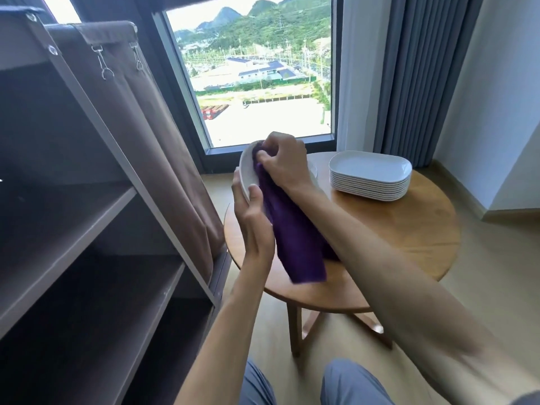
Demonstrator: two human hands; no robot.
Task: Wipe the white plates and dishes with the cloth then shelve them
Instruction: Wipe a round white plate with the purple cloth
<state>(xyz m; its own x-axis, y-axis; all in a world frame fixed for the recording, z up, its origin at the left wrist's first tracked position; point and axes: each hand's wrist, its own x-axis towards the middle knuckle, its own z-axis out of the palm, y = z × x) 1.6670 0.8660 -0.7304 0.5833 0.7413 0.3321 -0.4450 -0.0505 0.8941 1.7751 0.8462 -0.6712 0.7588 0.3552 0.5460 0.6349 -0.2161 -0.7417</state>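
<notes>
We grip the white plate [247,171] by its rim in our left hand [253,217]; right hand [285,162], fingers bunched on purple cloth [292,238], should wipe full face, edges too.

The left hand [252,220] holds a white plate [247,171] tilted on edge above the round wooden table [409,229], thumb on its near rim. The right hand [285,163] bunches a purple cloth [295,238] against the plate's face; the cloth's loose end hangs down over the table. A stack of white rectangular dishes [370,175] sits on the table's far side, near the grey curtain [420,68]. What may be another plate lies behind the right hand, mostly hidden. A brown fabric shelf unit [87,229] stands at left beside the window [257,68].
</notes>
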